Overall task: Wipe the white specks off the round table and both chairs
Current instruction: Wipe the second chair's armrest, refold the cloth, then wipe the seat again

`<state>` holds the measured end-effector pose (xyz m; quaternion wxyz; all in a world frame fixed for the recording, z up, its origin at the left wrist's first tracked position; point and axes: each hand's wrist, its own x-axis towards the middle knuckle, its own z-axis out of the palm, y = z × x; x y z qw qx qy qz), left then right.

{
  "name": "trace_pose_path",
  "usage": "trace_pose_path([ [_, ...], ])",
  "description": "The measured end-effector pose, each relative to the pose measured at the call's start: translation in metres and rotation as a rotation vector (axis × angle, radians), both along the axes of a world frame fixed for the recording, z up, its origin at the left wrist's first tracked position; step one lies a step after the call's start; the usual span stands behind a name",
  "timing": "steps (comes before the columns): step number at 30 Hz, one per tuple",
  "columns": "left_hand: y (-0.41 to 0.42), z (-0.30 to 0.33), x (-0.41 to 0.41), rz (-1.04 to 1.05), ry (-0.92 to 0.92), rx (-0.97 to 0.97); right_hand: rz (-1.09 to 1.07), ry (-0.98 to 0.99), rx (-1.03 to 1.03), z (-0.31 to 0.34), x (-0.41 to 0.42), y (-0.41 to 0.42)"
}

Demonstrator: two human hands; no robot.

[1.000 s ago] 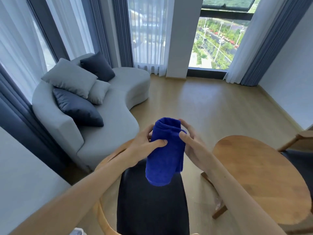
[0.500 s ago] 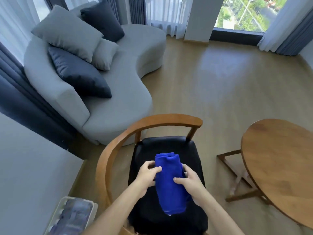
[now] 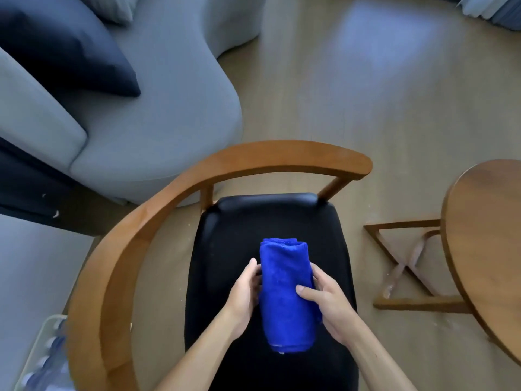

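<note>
A folded blue cloth [image 3: 284, 294] is held over the black seat [image 3: 242, 227] of a wooden armchair [image 3: 158, 215]. My left hand [image 3: 244, 297] grips the cloth's left side, fingers behind it. My right hand [image 3: 328, 306] holds the right side with the thumb laid across the front. The round wooden table [image 3: 487, 244] stands at the right edge, only partly in frame. Small white specks dot the floor near the table's legs; I cannot make out specks on the seat or tabletop. The second chair is out of view.
A grey curved sofa [image 3: 135, 114] with a dark cushion [image 3: 64, 43] stands beyond the chair at upper left. The table's crossed wooden base [image 3: 406, 266] sits on the wood floor right of the chair. A clear box of bottles [image 3: 45, 359] is at lower left.
The view has tilted down and closer, so the chair now fills the middle. Both hands lowered the cloth toward the black seat, keeping their hold.
</note>
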<state>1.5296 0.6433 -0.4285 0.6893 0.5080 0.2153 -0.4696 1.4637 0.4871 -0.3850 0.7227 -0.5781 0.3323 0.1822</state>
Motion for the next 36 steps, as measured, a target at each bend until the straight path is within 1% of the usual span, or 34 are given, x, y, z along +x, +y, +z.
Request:
trace_pose_path([
  [2,-0.008,-0.009,-0.001,0.033,0.139,-0.152,0.032,-0.026,0.061,-0.004,-0.002,-0.001],
  [3,-0.011,-0.014,0.001,0.020,0.171,-0.124,0.041,-0.026,0.059,-0.009,-0.001,-0.003],
  [4,-0.014,-0.019,0.003,-0.025,0.148,-0.038,0.058,-0.026,0.029,-0.015,0.000,-0.004],
  [5,-0.016,-0.024,0.009,-0.153,0.054,0.106,0.100,-0.017,-0.059,-0.023,0.003,-0.007],
  [6,-0.013,-0.035,0.014,-0.264,-0.067,0.342,0.176,0.012,-0.219,-0.035,0.007,-0.010],
  [7,-0.007,-0.047,0.018,-0.344,-0.213,0.640,0.296,0.065,-0.445,-0.049,0.009,-0.013],
  [8,0.001,-0.057,0.022,-0.348,-0.331,0.854,0.416,0.119,-0.682,-0.064,0.009,-0.014],
  [9,0.010,-0.062,0.025,-0.314,-0.426,0.956,0.475,0.120,-0.865,-0.075,0.008,-0.011],
  [11,0.029,-0.068,0.028,-0.271,-0.558,1.043,0.518,0.006,-1.117,-0.095,0.006,0.004],
  [12,0.037,-0.073,0.028,-0.270,-0.616,1.085,0.529,-0.032,-1.192,-0.105,0.007,0.014],
  [13,0.043,-0.078,0.027,-0.273,-0.653,1.128,0.536,-0.025,-1.224,-0.113,0.009,0.025],
  [14,0.049,-0.085,0.027,-0.254,-0.663,1.164,0.532,0.004,-1.244,-0.122,0.014,0.036],
  [15,0.054,-0.091,0.026,-0.224,-0.636,1.191,0.519,0.046,-1.255,-0.129,0.020,0.047],
  [19,0.069,-0.111,0.020,-0.135,-0.420,1.177,0.465,0.195,-1.307,-0.157,0.036,0.073],
  [20,0.071,-0.113,0.018,-0.130,-0.392,1.164,0.445,0.193,-1.335,-0.162,0.036,0.073],
  [23,0.076,-0.120,0.014,-0.092,-0.404,1.137,0.415,0.094,-1.419,-0.171,0.030,0.067],
  [25,0.080,-0.123,0.016,-0.030,-0.397,1.094,0.398,0.022,-1.456,-0.175,0.030,0.063],
  [27,0.083,-0.128,0.017,0.069,-0.364,0.973,0.342,-0.028,-1.456,-0.177,0.041,0.057],
  [30,0.088,-0.130,0.015,0.213,-0.324,0.797,0.238,-0.109,-1.421,-0.178,0.082,0.066],
  [32,0.092,-0.127,0.015,0.368,-0.221,0.633,0.321,-0.242,-1.411,-0.178,0.115,0.089],
  [34,0.093,-0.123,0.023,0.583,-0.070,0.476,0.454,-0.399,-1.438,-0.178,0.127,0.116],
  [36,0.097,-0.124,0.032,0.757,0.042,0.435,0.638,-0.612,-1.431,-0.180,0.101,0.142],
])
